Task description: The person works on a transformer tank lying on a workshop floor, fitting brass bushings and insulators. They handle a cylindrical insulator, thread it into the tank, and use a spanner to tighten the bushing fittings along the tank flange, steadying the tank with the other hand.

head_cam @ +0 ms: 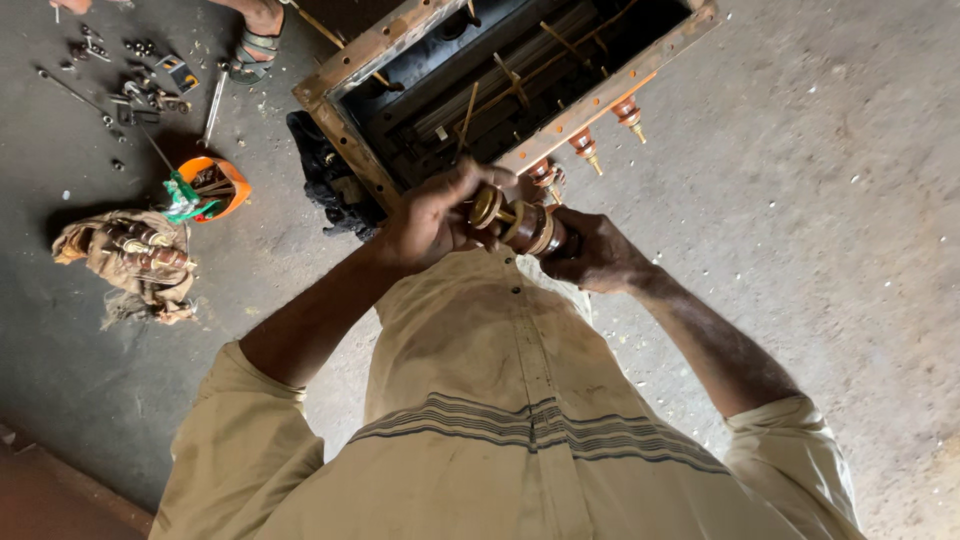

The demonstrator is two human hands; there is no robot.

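Observation:
In front of my chest, both hands hold a brown ribbed insulator bushing (530, 228) with a brass cap and stud at its left end. My left hand (432, 212) has its fingers closed around the brass end. My right hand (592, 250) grips the dark body of the bushing from the right. Just beyond my hands stands an open rusty metal tank (345, 70) with rods and wires inside. Three similar brown bushings (585, 143) stick out of its near rim.
A dark rag (325, 180) lies against the tank's corner. On the concrete floor at left are an orange bowl (212, 187), a cloth bundle of parts (135, 262), scattered bolts and a spanner (213, 108). Another person's sandalled foot (255, 35) is at the top.

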